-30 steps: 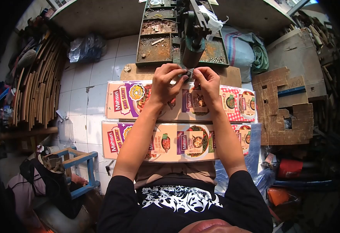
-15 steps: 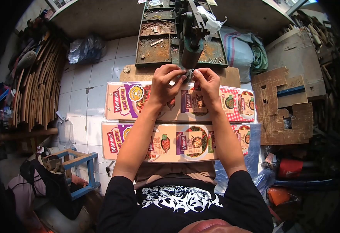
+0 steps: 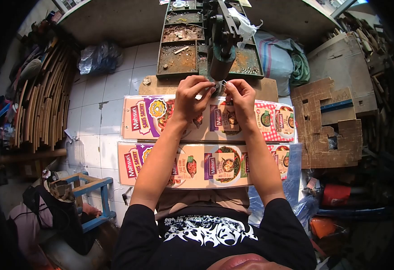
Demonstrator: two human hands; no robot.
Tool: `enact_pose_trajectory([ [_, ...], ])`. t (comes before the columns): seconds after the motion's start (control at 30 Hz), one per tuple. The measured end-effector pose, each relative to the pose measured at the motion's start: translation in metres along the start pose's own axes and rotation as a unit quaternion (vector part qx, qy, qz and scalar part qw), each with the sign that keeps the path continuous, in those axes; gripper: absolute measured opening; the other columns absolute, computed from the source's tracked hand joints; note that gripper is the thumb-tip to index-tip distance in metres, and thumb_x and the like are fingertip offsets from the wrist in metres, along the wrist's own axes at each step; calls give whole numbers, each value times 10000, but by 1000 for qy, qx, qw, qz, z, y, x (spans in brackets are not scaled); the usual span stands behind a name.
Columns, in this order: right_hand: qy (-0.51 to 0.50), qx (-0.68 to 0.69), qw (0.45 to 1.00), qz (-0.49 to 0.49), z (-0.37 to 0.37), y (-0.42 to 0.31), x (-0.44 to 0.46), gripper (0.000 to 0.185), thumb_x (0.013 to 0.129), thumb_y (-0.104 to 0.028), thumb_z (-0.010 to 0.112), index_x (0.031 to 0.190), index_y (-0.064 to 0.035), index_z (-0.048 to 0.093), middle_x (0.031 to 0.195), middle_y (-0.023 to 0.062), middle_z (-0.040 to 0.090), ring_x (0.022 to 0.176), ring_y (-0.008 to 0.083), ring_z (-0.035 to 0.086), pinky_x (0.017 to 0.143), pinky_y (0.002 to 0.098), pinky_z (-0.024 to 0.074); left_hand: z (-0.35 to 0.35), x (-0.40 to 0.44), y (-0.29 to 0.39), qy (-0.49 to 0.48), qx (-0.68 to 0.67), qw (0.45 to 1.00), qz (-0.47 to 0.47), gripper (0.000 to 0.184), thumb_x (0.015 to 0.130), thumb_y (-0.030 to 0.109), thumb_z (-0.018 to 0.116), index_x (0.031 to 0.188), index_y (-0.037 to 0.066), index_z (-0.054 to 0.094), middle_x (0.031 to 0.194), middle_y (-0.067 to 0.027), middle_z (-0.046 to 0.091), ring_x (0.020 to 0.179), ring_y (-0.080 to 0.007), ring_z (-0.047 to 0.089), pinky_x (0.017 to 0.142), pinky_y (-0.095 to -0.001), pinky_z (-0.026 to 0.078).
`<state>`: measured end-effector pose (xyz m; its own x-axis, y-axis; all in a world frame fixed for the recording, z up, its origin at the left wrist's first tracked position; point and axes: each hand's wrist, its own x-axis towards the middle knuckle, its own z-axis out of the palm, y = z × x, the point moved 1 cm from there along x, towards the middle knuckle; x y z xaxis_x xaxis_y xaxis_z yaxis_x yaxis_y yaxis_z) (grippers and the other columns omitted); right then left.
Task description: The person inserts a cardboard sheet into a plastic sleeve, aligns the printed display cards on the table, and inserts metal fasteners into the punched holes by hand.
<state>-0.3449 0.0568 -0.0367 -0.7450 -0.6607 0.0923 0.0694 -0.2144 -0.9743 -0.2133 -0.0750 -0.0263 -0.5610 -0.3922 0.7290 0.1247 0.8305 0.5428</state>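
My left hand (image 3: 191, 98) is closed in a pinch beside the base of a dark green hand press (image 3: 221, 60); what its fingertips hold is too small to make out. On the other side, my right hand (image 3: 242, 96) pinches a thin whitish piece (image 3: 224, 83) whose kind is unclear. Both hands are just below the press's ram and over the far edge of a printed "Mahsuri" panel (image 3: 136, 119) with a glossy clear covering. A second, similar panel (image 3: 192, 177) lies nearer my body, partly hidden by my forearms.
Behind the board (image 3: 269, 87), a rusty compartment tray (image 3: 176, 58) holds small metal bits. Stacked wooden strips (image 3: 48, 99) stand left, above a blue-framed stool (image 3: 105, 198). Cut brown boards (image 3: 314, 121) lean right, near a white sack (image 3: 273, 56).
Almost nothing differs. Both hands stay pinched at the press base, with only slight finger movement; the panels stay in place.
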Motion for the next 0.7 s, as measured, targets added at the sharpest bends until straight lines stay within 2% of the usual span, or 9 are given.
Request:
enact_pose_trajectory([
  [0.37,15,-25,999,-15,6,-4,-4,139,994,-153,693,1008,-15,687,831,6,677,653,48,587,590,203,497,0,-2,0,-12,-3,1000,-11,203,777,69,807,975,99,781,994,-58,714,920,-250,680,822,-373,492],
  [0.5,20,-39,999,-26,8,-1,-5,112,1002,-126,672,1018,-16,682,842,0,677,664,43,588,589,204,494,0,-2,-1,-12,-11,1000,-14,223,767,55,805,984,102,784,1009,-59,714,923,-250,679,835,-371,496],
  [0.7,-40,-56,995,-74,4,4,-5,147,991,-16,615,1105,-13,708,853,4,668,679,38,563,601,210,472,0,-3,-3,-20,-12,1000,-20,246,758,42,804,995,106,786,1027,-63,711,938,-254,675,840,-374,502],
])
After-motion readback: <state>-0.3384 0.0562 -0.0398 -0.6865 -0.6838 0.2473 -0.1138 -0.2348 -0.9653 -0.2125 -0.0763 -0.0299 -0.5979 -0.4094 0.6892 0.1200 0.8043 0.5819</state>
